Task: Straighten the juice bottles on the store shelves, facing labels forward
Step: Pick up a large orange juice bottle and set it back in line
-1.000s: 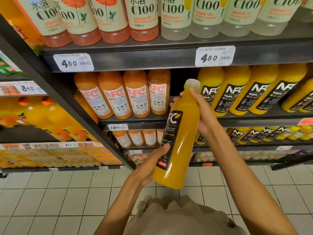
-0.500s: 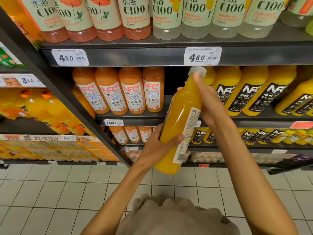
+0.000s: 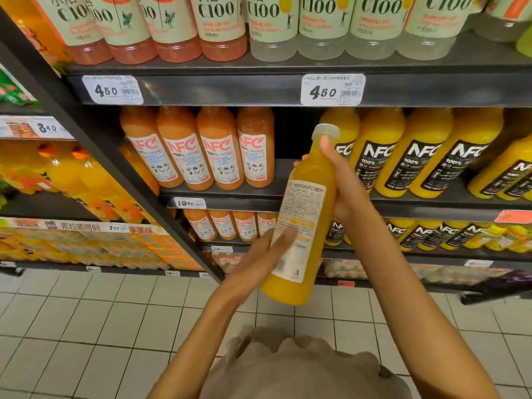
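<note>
The right hand (image 3: 344,182) grips the yellow juice bottle (image 3: 302,223) at its neck, cap at 12 o'clock; the left hand (image 3: 259,260), fingers straight, seemingly presses its back label at 7 o'clock, before the shelf (image 3: 224,194).

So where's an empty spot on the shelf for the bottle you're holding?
The dark gap on the middle shelf, between the orange bottles and the yellow bottles. The rest of that shelf is crowded, bottles side by side. The top shelf is full too.
</note>
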A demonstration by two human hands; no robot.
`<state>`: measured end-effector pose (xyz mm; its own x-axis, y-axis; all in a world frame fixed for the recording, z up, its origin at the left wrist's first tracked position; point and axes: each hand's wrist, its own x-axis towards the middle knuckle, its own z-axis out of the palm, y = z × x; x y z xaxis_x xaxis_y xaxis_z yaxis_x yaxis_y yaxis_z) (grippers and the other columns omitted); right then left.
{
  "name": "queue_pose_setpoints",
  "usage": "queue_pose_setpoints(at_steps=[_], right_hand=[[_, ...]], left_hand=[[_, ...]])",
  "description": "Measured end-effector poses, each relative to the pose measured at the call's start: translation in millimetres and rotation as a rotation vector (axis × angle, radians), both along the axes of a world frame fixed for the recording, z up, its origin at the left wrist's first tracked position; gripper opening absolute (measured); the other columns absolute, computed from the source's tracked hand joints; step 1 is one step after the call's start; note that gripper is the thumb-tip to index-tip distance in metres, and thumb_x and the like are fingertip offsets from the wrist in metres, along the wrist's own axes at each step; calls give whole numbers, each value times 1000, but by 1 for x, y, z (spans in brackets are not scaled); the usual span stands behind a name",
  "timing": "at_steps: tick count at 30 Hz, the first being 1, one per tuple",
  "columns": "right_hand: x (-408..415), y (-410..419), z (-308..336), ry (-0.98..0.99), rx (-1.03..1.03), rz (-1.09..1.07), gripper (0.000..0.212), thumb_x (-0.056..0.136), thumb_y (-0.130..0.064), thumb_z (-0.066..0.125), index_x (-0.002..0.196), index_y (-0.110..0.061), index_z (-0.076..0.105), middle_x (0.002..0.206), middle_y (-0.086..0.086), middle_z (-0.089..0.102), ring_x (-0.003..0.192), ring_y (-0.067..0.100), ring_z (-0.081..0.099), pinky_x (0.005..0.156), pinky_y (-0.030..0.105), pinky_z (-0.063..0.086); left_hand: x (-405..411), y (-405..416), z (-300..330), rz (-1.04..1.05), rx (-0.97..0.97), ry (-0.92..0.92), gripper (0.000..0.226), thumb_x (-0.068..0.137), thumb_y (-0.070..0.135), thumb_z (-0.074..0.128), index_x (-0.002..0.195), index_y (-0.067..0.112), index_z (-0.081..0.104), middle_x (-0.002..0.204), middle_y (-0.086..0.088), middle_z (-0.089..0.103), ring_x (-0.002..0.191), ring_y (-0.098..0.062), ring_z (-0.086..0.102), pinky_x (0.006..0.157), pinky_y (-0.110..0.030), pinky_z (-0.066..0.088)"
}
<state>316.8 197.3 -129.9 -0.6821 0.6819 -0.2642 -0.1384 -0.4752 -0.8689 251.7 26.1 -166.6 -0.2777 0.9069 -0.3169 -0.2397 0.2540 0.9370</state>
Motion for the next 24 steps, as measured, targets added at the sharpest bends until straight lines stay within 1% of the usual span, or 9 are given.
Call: queue_pose_setpoints(at_steps=[5, 8, 11, 13, 15, 18, 20, 22, 24], right_hand=[[3, 4, 5, -86, 48, 39, 41, 86, -54, 57, 106, -18, 64, 100, 7, 73, 93, 22, 70, 78, 36, 57], [6, 8, 3, -10, 33, 94, 36, 87, -51, 54, 108, -23, 63, 101, 5, 74, 96, 19, 70, 76, 33, 58], [-1, 0, 0, 148, -102, 112, 45, 84, -49, 52, 108, -12, 63, 111, 13, 70, 106, 30, 65, 88, 43, 54], [-8, -3, -3, 179, -157, 90, 41, 86, -46, 52, 97, -10, 66, 102, 14, 72, 99, 29, 68, 84, 42, 56], [-9, -3, -6, 147, -162, 56, 38, 87, -46, 55, 90, -10, 67, 93, 12, 73, 91, 27, 70, 74, 38, 58], [-10, 1, -5, 18, -137, 31, 37, 87, -46, 57, 97, -10, 63, 93, 12, 74, 85, 25, 71, 69, 36, 59], [-13, 2, -2, -76, -145, -3, 38, 86, -46, 61, 101, -11, 63, 100, 13, 72, 87, 26, 70, 76, 38, 58], [-15, 4, 0, -154, -123, 2, 40, 87, -48, 60, 103, -12, 63, 103, 12, 71, 90, 26, 69, 81, 39, 56], [-15, 8, 1, -171, -97, 61, 40, 88, -51, 57, 101, -13, 65, 92, 8, 72, 82, 21, 70, 73, 34, 58]], left_hand=[[2, 4, -7, 88, -14, -110, 45, 68, 60, 56, 103, 33, 66, 100, 3, 75, 89, -15, 72, 69, -24, 57], [-4, 0, -8, 70, 13, -376, 66, 62, 64, 67, 117, 29, 63, 106, -5, 73, 93, -23, 71, 75, -37, 58], [-1, -2, -5, -1, 31, -576, 74, 58, 62, 77, 117, 20, 65, 103, -11, 72, 88, -26, 71, 77, -44, 58], [0, -4, -4, -2, 0, -643, 84, 54, 62, 80, 124, 19, 62, 110, -14, 69, 96, -32, 66, 92, -53, 50], [-4, -8, -4, 12, -23, -595, 81, 64, 66, 68, 130, 21, 55, 114, -11, 69, 100, -29, 65, 93, -51, 50], [-14, -12, 3, -1, -17, -297, 57, 77, 66, 50, 123, 33, 54, 111, 4, 71, 102, -15, 68, 80, -31, 57], [-15, -10, 7, -24, -48, -176, 53, 75, 68, 54, 118, 37, 55, 115, 6, 70, 106, -16, 66, 91, -39, 53], [-13, -9, 11, -19, -84, -237, 52, 75, 63, 55, 118, 34, 56, 116, 0, 69, 106, -21, 66, 95, -45, 51], [-11, -10, 13, -5, -68, -443, 53, 79, 55, 52, 122, 25, 56, 114, -7, 70, 100, -25, 68, 87, -43, 55]])
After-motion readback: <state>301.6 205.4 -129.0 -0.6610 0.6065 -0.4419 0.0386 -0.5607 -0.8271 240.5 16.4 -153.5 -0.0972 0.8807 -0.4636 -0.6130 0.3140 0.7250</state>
